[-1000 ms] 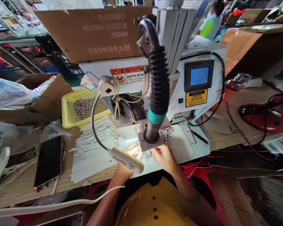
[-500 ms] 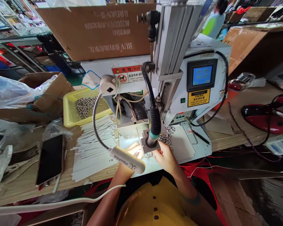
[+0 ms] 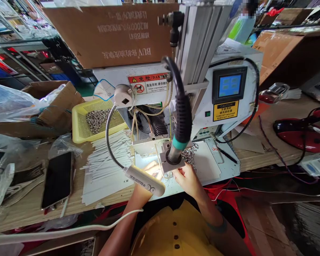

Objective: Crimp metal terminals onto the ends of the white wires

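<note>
My left hand [image 3: 152, 168] is at the machine's base, brightly lit and partly covered by the lamp head [image 3: 145, 180]. Its fingers are curled toward the spot beneath the soldering head [image 3: 173, 156], and what they hold is hidden. On the other side of that spot, my right hand [image 3: 188, 179] has thumb and fingers pinched together. The block of the soldering head covers its fingertips, so the piece between them cannot be made out. A heap of small metal parts [image 3: 189, 155] lies just beyond my right hand. Above both hands stands the black-gripped handle with a teal ring [image 3: 179, 145].
Thin white strips [image 3: 109, 160] are spread at the left, beside a yellow basket [image 3: 77, 129] of small parts. A phone [image 3: 57, 179] lies further left. The control screen [image 3: 230, 85] is on the machine's right. A black pen [image 3: 226, 154] rests on the base.
The soldering head and its black handle have risen toward the camera and sit slightly further right in view. Both hands have stayed nearly in place.
</note>
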{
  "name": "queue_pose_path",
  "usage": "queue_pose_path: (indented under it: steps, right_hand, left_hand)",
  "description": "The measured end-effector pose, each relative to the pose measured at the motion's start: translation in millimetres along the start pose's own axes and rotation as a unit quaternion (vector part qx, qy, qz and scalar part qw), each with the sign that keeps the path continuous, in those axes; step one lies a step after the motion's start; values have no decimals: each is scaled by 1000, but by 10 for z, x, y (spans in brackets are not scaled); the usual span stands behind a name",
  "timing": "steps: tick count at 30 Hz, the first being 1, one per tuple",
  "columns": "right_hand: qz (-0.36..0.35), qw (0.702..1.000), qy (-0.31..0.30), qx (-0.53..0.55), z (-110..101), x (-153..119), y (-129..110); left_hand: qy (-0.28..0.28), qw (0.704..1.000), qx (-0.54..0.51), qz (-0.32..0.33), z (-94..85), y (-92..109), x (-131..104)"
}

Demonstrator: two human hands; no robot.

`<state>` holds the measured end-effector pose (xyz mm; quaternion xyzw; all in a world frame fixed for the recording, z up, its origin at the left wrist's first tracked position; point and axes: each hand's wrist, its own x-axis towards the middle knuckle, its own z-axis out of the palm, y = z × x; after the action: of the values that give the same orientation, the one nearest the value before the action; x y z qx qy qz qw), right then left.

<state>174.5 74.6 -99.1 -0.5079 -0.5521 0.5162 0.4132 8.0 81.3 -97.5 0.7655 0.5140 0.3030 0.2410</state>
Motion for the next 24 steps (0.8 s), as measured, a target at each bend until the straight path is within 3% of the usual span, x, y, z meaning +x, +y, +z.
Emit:
queue_pose_path:
  steps: [8, 14, 16, 18, 20, 22, 24]
  right_hand:
    - [-50, 996, 48, -60, -28, -38, -14]
    - [-76, 987, 70, -120, -16, -103, -96]
    - [-89, 978, 47, -182, -58, -192, -164]
    - [-101, 963, -10, -251, -177, -288, -212]
    - [-96, 948, -31, -301, -369, -344, -207]
    - [-75, 939, 41, -333, -579, -323, -134]
    - [-79, 925, 131, -347, -728, -233, -10]
  left_hand:
    - [0, 999, 36, 5, -93, 37, -105]
    - [-51, 997, 25, 53, -83, 140, -101]
    - [-53, 995, 45, 74, -158, 122, -133]
    - [-23, 992, 95, 83, -308, 13, -230]
    - [61, 984, 160, 58, -501, -174, -380]
    - [111, 974, 197, 6, -679, -391, -546]
    - [120, 970, 211, -20, -791, -585, -691]
